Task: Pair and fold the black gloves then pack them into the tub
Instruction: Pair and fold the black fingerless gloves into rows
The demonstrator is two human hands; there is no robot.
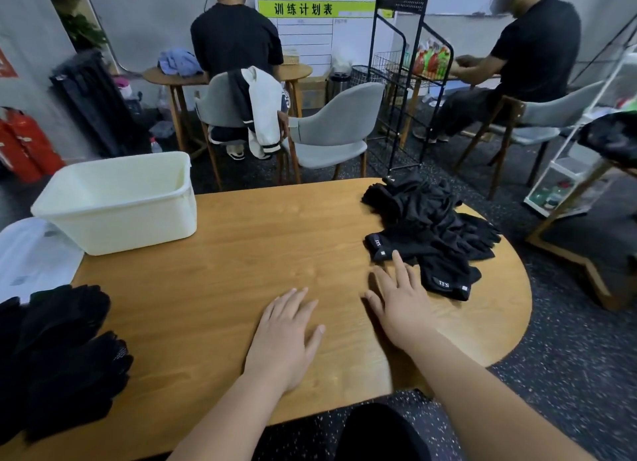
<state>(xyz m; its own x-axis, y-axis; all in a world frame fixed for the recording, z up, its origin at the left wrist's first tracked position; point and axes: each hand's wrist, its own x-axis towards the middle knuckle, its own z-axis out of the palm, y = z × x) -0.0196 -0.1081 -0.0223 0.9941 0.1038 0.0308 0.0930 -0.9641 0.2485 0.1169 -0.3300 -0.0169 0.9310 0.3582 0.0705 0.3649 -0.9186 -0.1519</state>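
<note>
Head view: black gloves (431, 226) lie just beyond right hand (403, 302).

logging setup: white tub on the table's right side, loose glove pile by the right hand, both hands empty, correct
No: the head view shows the white tub on the table's left side. Glove pile by the right hand, left hand also empty: correct.

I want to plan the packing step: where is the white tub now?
In the head view the tub stands on the far left part of the table, across from the pile of black gloves on the right.
</note>
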